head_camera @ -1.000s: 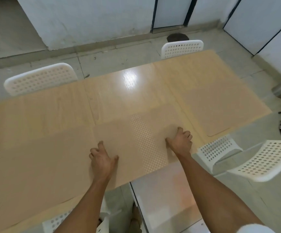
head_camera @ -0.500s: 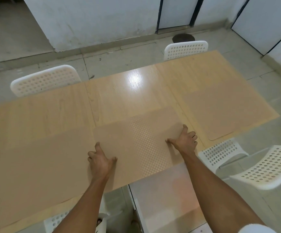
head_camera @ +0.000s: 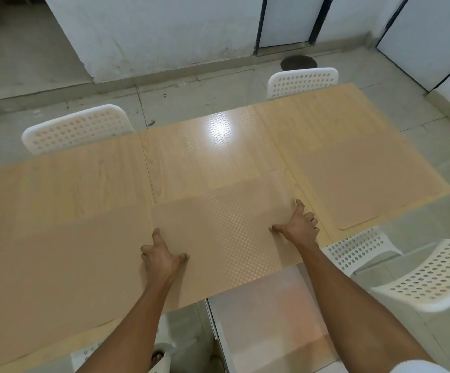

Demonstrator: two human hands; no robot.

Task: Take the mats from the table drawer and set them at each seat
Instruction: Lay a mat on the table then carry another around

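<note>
A tan textured mat (head_camera: pixel 223 232) lies flat on the wooden table (head_camera: pixel 205 157) at the near edge, straight in front of me. My left hand (head_camera: pixel 162 258) presses on its left edge with index finger and thumb spread. My right hand (head_camera: pixel 300 227) rests at its right edge, thumb on the mat and fingers along the border. A second mat (head_camera: pixel 57 265) lies to the left, touching the middle one. A third mat (head_camera: pixel 366 189) lies at the table's right end. The pale open drawer (head_camera: pixel 266 324) sticks out below the table edge, between my forearms.
White perforated chairs stand around the table: two on the far side (head_camera: pixel 76 129) (head_camera: pixel 301 82), and two near my right arm (head_camera: pixel 358 249) (head_camera: pixel 433 275). Part of another chair (head_camera: pixel 89 354) shows under the near edge. Tiled floor and a white wall lie beyond.
Both hands stay on the middle mat's side edges. My right hand's fingers have stretched a little further along the right edge. The view has shifted slightly.
</note>
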